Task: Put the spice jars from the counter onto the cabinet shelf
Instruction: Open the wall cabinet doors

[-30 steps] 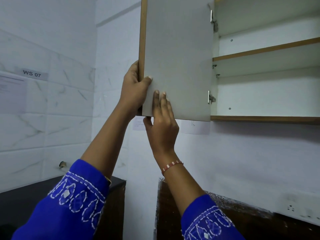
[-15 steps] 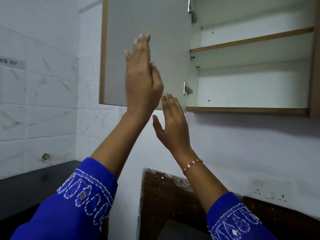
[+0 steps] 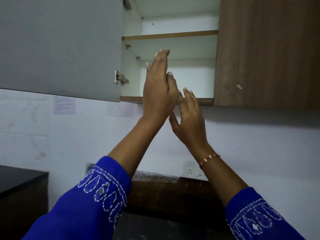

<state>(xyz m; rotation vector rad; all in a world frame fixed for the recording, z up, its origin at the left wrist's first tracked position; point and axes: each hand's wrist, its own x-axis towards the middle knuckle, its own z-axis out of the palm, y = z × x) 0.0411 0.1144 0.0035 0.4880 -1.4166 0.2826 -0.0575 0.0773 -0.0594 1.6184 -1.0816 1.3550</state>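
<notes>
Your fingers (image 3: pixel 161 56) on both hands are extended and released, grasping nothing. Your left hand (image 3: pixel 158 94) is raised in front of the open cabinet (image 3: pixel 176 16), and your right hand (image 3: pixel 190 116) sits just beside it, lower and to the right, at the level of the cabinet's bottom edge. The grey door (image 3: pixel 60 47) stands swung out to the left on its hinge (image 3: pixel 121 80); a brown wood-grain door (image 3: pixel 266 51) on the right is closed. Inside, the white compartment is divided by one wood-edged shelf (image 3: pixel 171 35), and both visible levels hold nothing. No spice jars appear in this view. A dark counter (image 3: pixel 164 189) lies below, against the far wall.
</notes>
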